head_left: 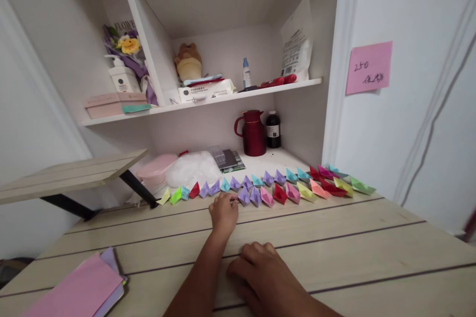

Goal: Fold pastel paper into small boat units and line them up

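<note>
Two rows of small folded paper boats line the back of the wooden tabletop [345, 237]. My left hand [224, 213] reaches to the left end of the front row, its fingers pinched together beside a purple paper boat [243, 196]. What sits between those fingertips, if anything, is too small and covered to make out. Another purple paper boat [255, 197] and a pink paper boat [267, 197] follow to the right. Closer to me, my right hand [260, 270] rests on the tabletop with its fingers curled down. Its fingertips are hidden, and no object shows in it.
Pink and purple paper sheets [78, 290] lie at the front left. A small raised wooden shelf [70, 173] stands on the left. Behind the boats are a white plastic bag [193, 171], a red jug [254, 133] and a dark bottle [273, 130]. A pink note [369, 68] hangs on the wall.
</note>
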{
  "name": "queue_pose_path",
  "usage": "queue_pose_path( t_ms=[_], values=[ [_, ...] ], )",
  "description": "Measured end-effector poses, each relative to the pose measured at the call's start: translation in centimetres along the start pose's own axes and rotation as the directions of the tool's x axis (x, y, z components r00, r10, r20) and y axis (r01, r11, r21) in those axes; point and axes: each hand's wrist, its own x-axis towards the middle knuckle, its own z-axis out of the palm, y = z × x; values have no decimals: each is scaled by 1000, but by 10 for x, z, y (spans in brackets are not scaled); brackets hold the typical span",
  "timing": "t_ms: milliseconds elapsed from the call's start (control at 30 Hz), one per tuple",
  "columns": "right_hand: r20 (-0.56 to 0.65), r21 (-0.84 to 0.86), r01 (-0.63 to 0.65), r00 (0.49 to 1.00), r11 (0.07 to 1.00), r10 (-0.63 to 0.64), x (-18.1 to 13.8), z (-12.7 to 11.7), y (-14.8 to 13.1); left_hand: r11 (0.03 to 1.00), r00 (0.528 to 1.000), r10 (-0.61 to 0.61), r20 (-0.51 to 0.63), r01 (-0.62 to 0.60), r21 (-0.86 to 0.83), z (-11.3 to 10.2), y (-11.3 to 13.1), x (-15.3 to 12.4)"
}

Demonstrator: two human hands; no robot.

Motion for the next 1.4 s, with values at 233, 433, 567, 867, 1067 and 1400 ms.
queue_pose_path(
  t_ms=[233,433,567,867,1067,1400],
  values=[
    [-6,-14,8,1000,1000,-8,1,0,0,992,1000,26,-11,-27,-125,-1,-5,-3],
    [-11,10,20,1000,1000,-20,0,-2,-2,955,999,-15,-37,3,-297,3,-10,-1],
    [-30,78,43,999,996,-40,-3,-4,-1,894,995,-89,-55,56,-444,0,-13,-8],
    [-93,180,95,993,979,-79,-5,0,8,772,995,-13,95,71,-632,-41,-3,-99],
    [-96,-38,115,988,993,-118,-5,2,5,770,995,21,96,45,-637,-75,-3,-151],
    [-195,-321,-5,979,947,-61,-12,18,5,861,974,136,182,-25,-508,-138,-17,-251]
  ],
)
